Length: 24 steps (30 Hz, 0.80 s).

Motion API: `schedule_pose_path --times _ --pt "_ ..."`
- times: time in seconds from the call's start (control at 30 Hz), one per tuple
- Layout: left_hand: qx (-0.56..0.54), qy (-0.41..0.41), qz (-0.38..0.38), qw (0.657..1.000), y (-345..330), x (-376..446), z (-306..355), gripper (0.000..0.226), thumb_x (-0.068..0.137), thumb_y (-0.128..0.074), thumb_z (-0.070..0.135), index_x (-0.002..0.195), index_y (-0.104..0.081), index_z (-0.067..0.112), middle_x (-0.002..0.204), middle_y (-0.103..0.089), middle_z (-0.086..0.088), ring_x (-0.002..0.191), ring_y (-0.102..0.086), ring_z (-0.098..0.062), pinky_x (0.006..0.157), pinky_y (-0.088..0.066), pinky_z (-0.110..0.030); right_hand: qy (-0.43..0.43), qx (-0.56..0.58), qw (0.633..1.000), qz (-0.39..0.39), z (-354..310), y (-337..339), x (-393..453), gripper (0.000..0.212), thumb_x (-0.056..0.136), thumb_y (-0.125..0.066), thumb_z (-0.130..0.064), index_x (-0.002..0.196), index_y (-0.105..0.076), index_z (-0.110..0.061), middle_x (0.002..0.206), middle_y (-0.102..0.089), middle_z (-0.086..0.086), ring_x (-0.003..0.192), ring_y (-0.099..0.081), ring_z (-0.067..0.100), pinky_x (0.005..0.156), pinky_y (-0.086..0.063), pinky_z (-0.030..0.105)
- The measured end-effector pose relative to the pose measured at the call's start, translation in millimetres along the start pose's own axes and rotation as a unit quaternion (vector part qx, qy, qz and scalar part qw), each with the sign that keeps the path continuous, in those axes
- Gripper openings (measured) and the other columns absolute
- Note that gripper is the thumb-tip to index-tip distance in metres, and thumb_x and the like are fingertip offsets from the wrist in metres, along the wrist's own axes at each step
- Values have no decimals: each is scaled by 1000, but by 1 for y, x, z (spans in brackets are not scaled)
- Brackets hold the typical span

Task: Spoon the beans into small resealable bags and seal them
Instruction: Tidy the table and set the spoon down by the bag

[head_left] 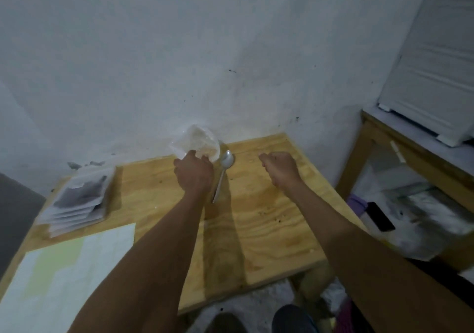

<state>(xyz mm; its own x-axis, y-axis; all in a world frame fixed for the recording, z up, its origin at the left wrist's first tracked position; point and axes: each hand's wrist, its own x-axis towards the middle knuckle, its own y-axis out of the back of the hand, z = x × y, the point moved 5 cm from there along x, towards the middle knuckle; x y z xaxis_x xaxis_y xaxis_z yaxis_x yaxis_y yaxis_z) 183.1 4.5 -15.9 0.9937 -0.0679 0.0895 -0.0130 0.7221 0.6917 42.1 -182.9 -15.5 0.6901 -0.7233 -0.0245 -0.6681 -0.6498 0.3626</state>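
Resting at twelve o'clock on the worktop [256,225], a soft, crinkly bag of beans [198,141] is gripped low by the left hand [194,173]; its mouth looks best pinched. The right hand [280,168] is curled empty beside the spoon [223,173].

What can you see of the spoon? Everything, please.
The spoon is plain metal, silvery and dull in the dim light, with an oval bowl and a slim straight handle. It lies flat on the wooden table, bowl toward the wall, handle pointing back toward the person. It sits just right of the left hand, which is at the clear bag. The bowl looks empty. Neither hand holds it; the right hand is apart from it.
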Motion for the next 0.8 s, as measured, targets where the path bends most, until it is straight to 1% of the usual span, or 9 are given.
schedule_pose_path --times 0.07,0.13,0.3,0.4,0.47,0.53,0.6,0.73,0.8 --pt "-30 18 8 999 4 0 3 34 97 -55 15 130 -64 10 133 -55 -23 120 -56 -38 96 -46 -38 74 -81 994 6 1 2 -1 53 102 -59 -35 59 -36 -15 54 -30 2 48 -31 19 51 -24 29" --pt "-48 6 17 999 8 -3 7 37 95 -58 10 132 -63 8 134 -53 -23 118 -58 -38 97 -45 -38 122 -131 984 17 4 6 -1 53 101 -61 -35 58 -37 -15 54 -33 2 50 -37 20 51 -27 29" --pt "-96 -77 14 992 10 -19 37 44 92 -63 12 136 -62 8 133 -55 -22 118 -57 -34 91 -40 -28 149 -121 979 62 14 33 -4 51 96 -67 -30 57 -40 -14 52 -36 -1 48 -37 12 53 -34 25" --pt "-107 -147 -25 983 -3 -46 69 46 90 -63 11 136 -62 9 131 -56 -21 118 -57 -32 87 -32 -20 136 -123 980 81 20 63 -12 47 94 -69 -26 59 -48 -2 53 -42 6 51 -41 15 53 -35 22" --pt "-98 -192 -61 975 -21 -72 94 46 89 -64 11 135 -63 11 129 -56 -19 117 -56 -30 84 -29 -16 116 -130 979 103 29 90 -20 43 91 -69 -24 60 -51 0 54 -46 11 52 -44 16 51 -36 18" --pt "-94 -230 -106 963 -46 -106 119 45 87 -65 13 132 -66 12 126 -58 -18 116 -57 -29 85 -33 -18 103 -148 975 127 42 125 -33 46 90 -67 -24 54 -42 -12 51 -41 2 49 -40 13 53 -37 28" --pt "-88 -269 -148 948 -73 -146 143 44 85 -66 14 129 -69 12 122 -62 -18 116 -58 -29 90 -36 -24 83 -181 969 146 60 162 -52 51 93 -64 -27 51 -36 -19 48 -38 -4 46 -38 10 52 -32 31" --pt "-78 -324 -241 911 -127 -237 183 42 84 -67 17 125 -72 13 116 -66 -17 110 -61 -29 90 -41 -28 -2 -190 966 178 118 239 -101 49 97 -62 -33 56 -48 -11 55 -52 7 53 -51 20 52 -39 33" --pt "-76 -339 -287 893 -155 -285 196 40 81 -67 22 120 -74 14 113 -66 -17 105 -63 -31 88 -43 -29 -47 -213 955 199 150 272 -129 49 97 -62 -29 52 -46 -14 55 -52 6 57 -53 22 55 -37 33"
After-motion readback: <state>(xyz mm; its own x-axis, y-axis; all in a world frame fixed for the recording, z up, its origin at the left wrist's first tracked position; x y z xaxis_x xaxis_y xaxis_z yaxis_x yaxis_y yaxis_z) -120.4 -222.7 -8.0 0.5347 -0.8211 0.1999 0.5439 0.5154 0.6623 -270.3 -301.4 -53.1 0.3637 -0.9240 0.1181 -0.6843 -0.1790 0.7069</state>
